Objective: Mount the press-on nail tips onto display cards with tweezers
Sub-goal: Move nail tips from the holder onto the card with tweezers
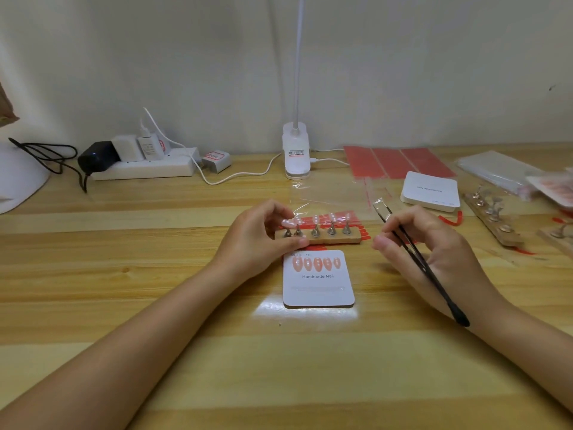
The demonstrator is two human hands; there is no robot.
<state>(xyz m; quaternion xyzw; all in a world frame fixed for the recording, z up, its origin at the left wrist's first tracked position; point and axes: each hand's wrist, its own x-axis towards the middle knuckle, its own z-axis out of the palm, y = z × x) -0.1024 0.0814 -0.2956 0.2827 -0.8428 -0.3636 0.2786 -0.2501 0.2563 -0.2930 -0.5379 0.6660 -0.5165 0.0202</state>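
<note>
A white display card (318,287) printed "Handmade Nail" lies in front of me with several peach nail tips (317,263) in a row along its top. Behind it a wooden holder (328,239) carries metal stands topped with pale nail tips. My left hand (263,237) pinches a nail tip (288,223) at the holder's left end, its thumb resting on the wood. My right hand (424,240) grips black tweezers (412,252); their tips point up and away, right of the holder, with nothing seen between them.
A stack of blank cards (431,189), red adhesive sheets (397,161) and clear bags lie at the back right, with another wooden holder (493,217) of stands. A clip lamp (296,153) stands at the back centre, a power strip (145,164) with chargers at the back left.
</note>
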